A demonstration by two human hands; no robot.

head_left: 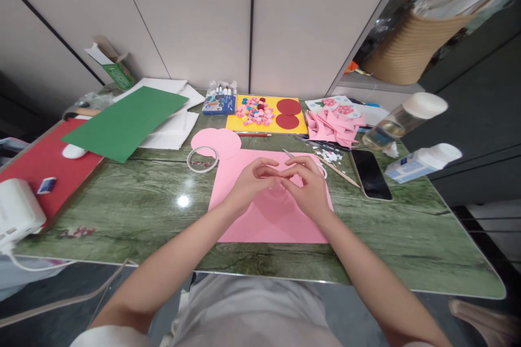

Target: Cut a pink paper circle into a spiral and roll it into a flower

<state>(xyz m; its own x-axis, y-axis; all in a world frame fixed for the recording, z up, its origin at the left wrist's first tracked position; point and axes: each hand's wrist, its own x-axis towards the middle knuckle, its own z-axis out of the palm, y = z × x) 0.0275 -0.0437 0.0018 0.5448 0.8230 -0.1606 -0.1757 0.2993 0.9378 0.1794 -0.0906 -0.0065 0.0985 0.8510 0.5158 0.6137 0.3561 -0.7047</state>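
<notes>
Over a pink paper sheet (260, 222), my left hand (253, 181) and my right hand (308, 187) meet fingertip to fingertip. Both have thumb and fingers bent together in a pinch. Something small and pale shows just under the fingertips, but I cannot make out what it is. Behind my right hand lies a pair of scissors (287, 153), partly hidden, with one white handle loop showing. Pink paper circles (222, 142) lie beyond the sheet's left corner, and a roll of tape (202, 159) overlaps them.
A yellow sheet (230, 123) bears pink, red and blue pompoms (256, 111) and two dark red circles (288, 107). Cut pink paper pieces (331, 126), a phone (370, 174) and two bottles stand or lie right. Green paper (128, 119) and a white charger (20, 209) are left.
</notes>
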